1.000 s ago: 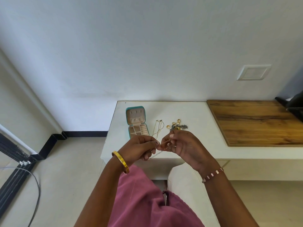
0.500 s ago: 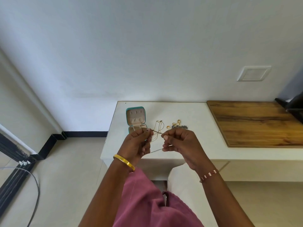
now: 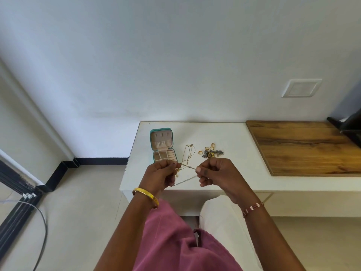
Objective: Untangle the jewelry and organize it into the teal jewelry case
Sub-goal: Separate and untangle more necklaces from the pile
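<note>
Pinching one end of a thin chain (image 3: 188,166), the left hand (image 3: 159,176) has its fingers curled tight, thumb and forefinger closed on the links; a gold bangle (image 3: 145,194) circles that wrist. The chain runs taut toward 3 o'clock to the right hand (image 3: 217,173), whose curled fingers pinch the other end, and a second silvery strand (image 3: 184,180) sags between the two hands just below. A small charm hangs beside the left fingers. A beaded bracelet (image 3: 253,208) sits on the right wrist.

At 11 o'clock from the hands, the teal jewelry case (image 3: 163,144) lies open on the white table (image 3: 234,137), its beige tray compartments apparently empty, as far as can be seen. Toward 12 o'clock a gold necklace (image 3: 188,153) lies looped, and at 1 o'clock a tangled pile of rings and chains (image 3: 212,152) rests well apart from the case.
</note>
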The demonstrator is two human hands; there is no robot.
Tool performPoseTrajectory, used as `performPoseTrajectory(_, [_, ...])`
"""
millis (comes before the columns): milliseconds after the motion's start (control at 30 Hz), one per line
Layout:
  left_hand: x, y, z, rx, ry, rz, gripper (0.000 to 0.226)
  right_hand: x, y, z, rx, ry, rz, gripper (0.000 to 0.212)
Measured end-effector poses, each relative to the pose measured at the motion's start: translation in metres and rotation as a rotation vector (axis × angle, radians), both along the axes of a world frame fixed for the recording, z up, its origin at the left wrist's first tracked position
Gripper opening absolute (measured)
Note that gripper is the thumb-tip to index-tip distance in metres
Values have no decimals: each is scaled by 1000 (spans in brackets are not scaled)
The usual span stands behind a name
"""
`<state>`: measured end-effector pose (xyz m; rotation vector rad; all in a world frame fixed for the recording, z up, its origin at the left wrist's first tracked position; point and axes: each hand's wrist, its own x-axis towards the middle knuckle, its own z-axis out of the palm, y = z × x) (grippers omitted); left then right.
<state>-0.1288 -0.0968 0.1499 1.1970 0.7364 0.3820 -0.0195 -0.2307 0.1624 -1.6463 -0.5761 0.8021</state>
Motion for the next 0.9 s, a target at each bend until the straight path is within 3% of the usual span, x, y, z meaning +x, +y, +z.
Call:
performPoseTrajectory(167, [-3,1,3,-467,-298,45,21,1,-1,-2,-3,83,65,11])
performPoseTrajectory(267, [-2,4,6,-554,-368,61,21,1,-2,-4,57,176,50,13])
performPoseTrajectory(400, [-3,6,5,-452,-319,32,21,5,-3,-5,141,268,21,15])
performPoseTrajectory(533, [-2,2,4,-304,-255,-16,26,5,0,-12,385,616,-10,6])
performPoseTrajectory(633, [2,-2,5,-225,-268,-34,26,0,8,-24,519,808,-9,24])
performPoseTrajectory(733, [3,-1,6,-133,-260,-25,26,-3,11,-27,543,794,20,37])
performPoseTrajectory(900, [5,-6,9,98,-195,-142,24,-11,9,-18,331,543,138,14])
